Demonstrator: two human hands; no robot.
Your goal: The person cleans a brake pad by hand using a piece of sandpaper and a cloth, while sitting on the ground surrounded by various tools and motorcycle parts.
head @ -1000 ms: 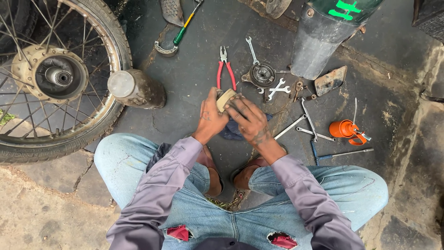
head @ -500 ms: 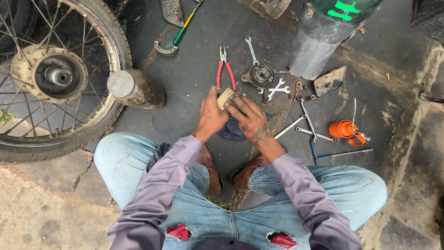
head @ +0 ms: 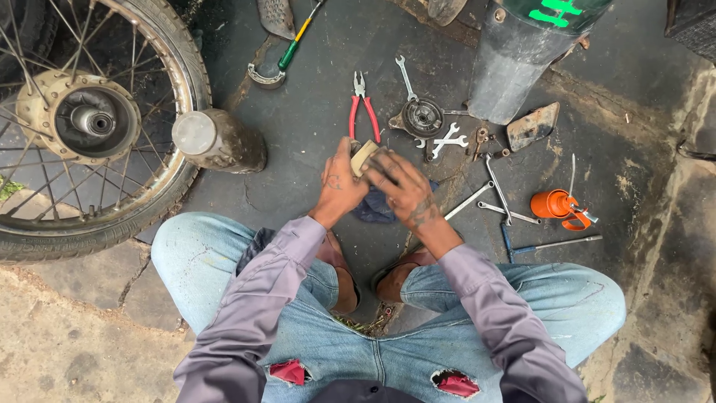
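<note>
Compared with a second ago, I am still holding the small tan piece (head: 364, 157) in the same spot, above the dark blue rag (head: 375, 206) and just below the red pliers (head: 364, 112). My left hand (head: 339, 186) and right hand (head: 401, 188) are both pinching it, fingers hiding most of it. Its long axis is hard to judge.

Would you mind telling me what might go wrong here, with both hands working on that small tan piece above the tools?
The small tan piece, pinched between the left hand and right hand, might slip and drop among the red-handled pliers and wrenches lying below. The orange oil can lies on its side, so it may leak onto the ground.
</note>
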